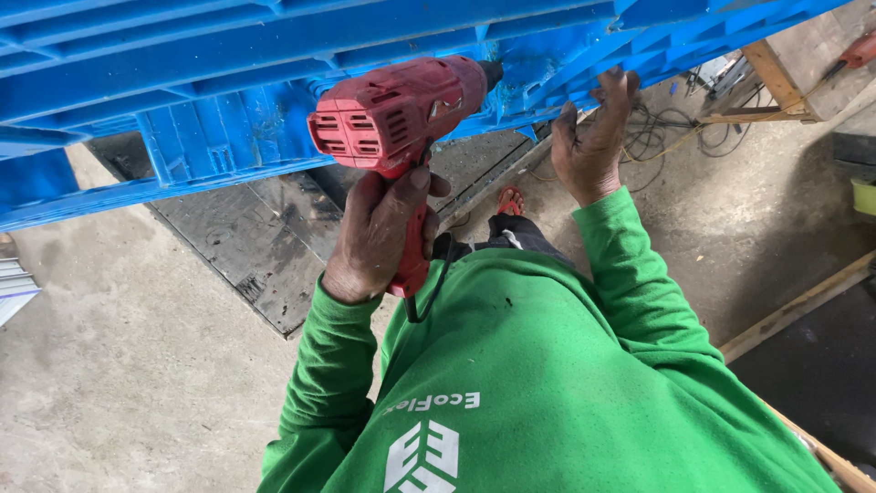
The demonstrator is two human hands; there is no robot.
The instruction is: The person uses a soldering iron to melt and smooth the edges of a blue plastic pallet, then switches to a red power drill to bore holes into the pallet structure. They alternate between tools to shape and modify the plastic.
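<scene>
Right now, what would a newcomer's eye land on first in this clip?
The red power drill at top centre stands out, gripped by the left hand with its nose against the big blue plastic pallet that fills the top of the view. The right hand grips the pallet's lower edge just right of the drill. Bright green sleeves and shirt fill the bottom, above a grey concrete floor.

No packages, signs or screens are in view. The only marking is a white emblem [422,459] printed on the green shirt [547,383], low in the picture: a blocky leaf-like shape with a short line of white lettering [433,403] just above it.
</scene>
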